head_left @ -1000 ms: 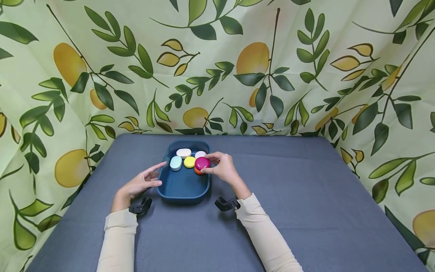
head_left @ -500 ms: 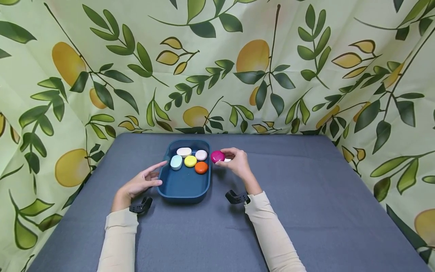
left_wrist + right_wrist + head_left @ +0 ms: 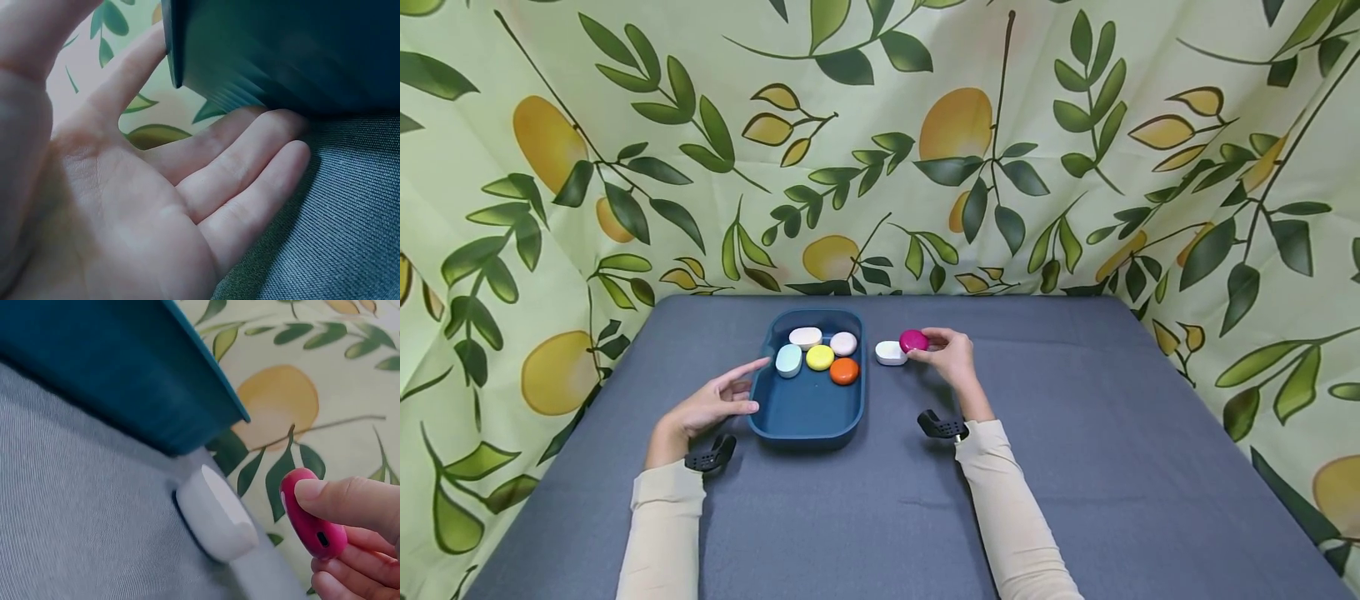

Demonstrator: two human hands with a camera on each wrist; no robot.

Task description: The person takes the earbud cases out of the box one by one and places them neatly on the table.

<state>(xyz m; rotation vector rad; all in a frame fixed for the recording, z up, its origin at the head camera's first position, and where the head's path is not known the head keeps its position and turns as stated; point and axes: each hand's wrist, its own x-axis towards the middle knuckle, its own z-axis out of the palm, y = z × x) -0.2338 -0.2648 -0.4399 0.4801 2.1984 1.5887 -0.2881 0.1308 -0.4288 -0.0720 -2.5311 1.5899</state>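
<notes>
My right hand (image 3: 955,360) pinches a magenta earbud case (image 3: 305,520) between thumb and fingers; the rounded case shows a small dark port in its edge. In the head view it overlaps the right end of a white oval case (image 3: 890,354) on the table, and in the right wrist view it hangs above table level. My left hand (image 3: 711,403) rests at the left side of a blue tray (image 3: 805,437), index finger stretched along the rim and the other fingers loosely bent by its wall. Inside the tray lie a yellow case (image 3: 820,357) and an orange case (image 3: 844,372).
Also in the tray are a pale blue case (image 3: 788,361), a white oval case (image 3: 806,337) and a pale lilac case (image 3: 843,343), all toward its back. A grey cloth covers the table (image 3: 1075,433). Behind it hangs a leaf-patterned curtain (image 3: 880,100).
My right hand has lifted the magenta case from above the orange one, over the tray's right rim, and carried it right to beside the white case. My left hand has stayed put.
</notes>
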